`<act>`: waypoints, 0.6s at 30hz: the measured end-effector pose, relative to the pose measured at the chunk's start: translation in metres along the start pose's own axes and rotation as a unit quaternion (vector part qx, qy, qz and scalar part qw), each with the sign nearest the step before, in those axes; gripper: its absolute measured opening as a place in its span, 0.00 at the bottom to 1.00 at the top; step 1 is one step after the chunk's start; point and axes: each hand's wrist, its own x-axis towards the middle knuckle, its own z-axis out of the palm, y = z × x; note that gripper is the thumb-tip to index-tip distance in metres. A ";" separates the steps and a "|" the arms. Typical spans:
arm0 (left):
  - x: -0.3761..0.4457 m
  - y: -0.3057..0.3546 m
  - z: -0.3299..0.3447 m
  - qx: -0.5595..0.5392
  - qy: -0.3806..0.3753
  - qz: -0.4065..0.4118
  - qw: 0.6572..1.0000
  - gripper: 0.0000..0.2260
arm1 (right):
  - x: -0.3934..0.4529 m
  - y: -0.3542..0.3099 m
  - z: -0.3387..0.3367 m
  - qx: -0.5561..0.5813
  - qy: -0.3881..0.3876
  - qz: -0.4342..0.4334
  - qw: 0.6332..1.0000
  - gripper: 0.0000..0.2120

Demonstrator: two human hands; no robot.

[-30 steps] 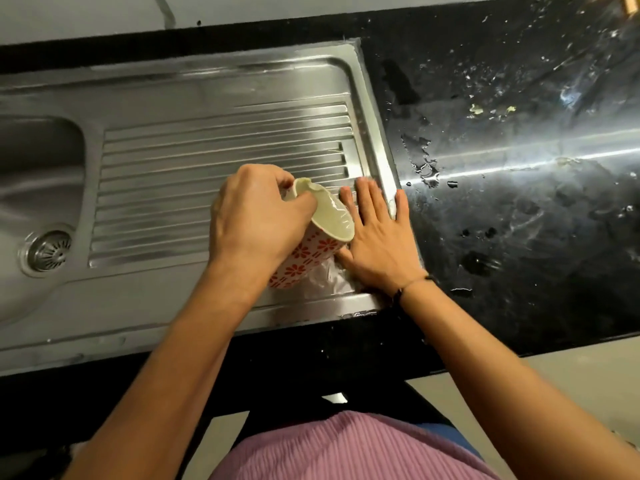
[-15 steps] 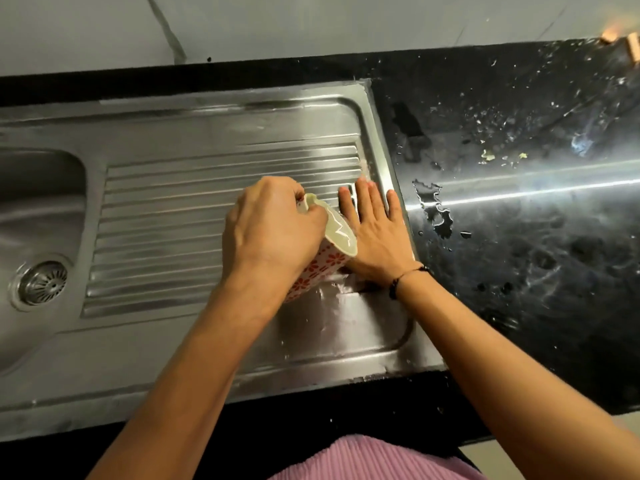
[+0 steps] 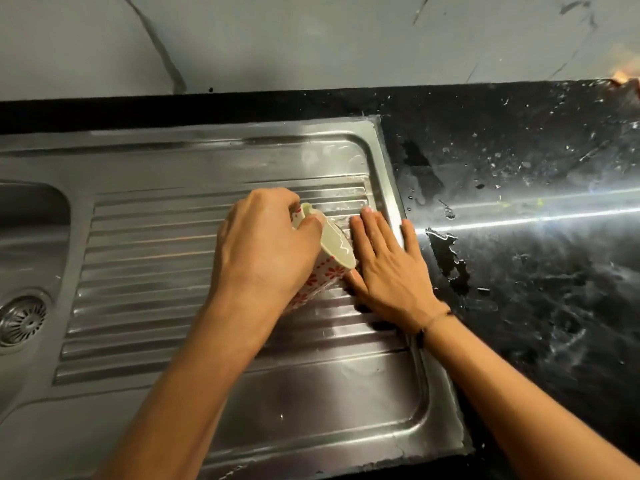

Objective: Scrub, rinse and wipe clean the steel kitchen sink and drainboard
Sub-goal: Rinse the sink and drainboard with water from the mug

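The ribbed steel drainboard [image 3: 156, 271] fills the middle of the view, with the sink basin [image 3: 27, 230] and its round drain strainer [image 3: 20, 320] at the far left. My left hand [image 3: 263, 251] grips a white mug with red flowers [image 3: 329, 258], tilted with its mouth toward the right over the ribs. My right hand [image 3: 384, 268] lies flat, fingers together, on the wet right end of the drainboard beside the mug's mouth. Water glistens on the ribs above my fingers.
A black stone countertop [image 3: 519, 271] spreads to the right, spotted with water drops, a puddle [image 3: 446, 254] and small crumbs. A grey marbled wall [image 3: 311, 39] runs behind. The counter's front edge is at the bottom right.
Both hands and the mug have shifted toward the back of the drainboard. The view has tilted up, showing more wall and less of my pink clothing.
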 end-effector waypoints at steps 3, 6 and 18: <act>0.007 0.001 0.000 -0.018 -0.017 -0.001 1.000 0.07 | 0.003 0.001 0.000 -0.008 -0.028 0.016 0.999 0.44; 0.015 0.006 0.006 -0.019 -0.014 0.005 1.000 0.09 | 0.048 0.005 -0.005 -0.017 -0.037 0.030 0.999 0.42; 0.052 0.014 0.016 0.018 0.046 -0.002 0.999 0.10 | 0.086 0.014 -0.007 -0.006 -0.035 0.022 0.999 0.51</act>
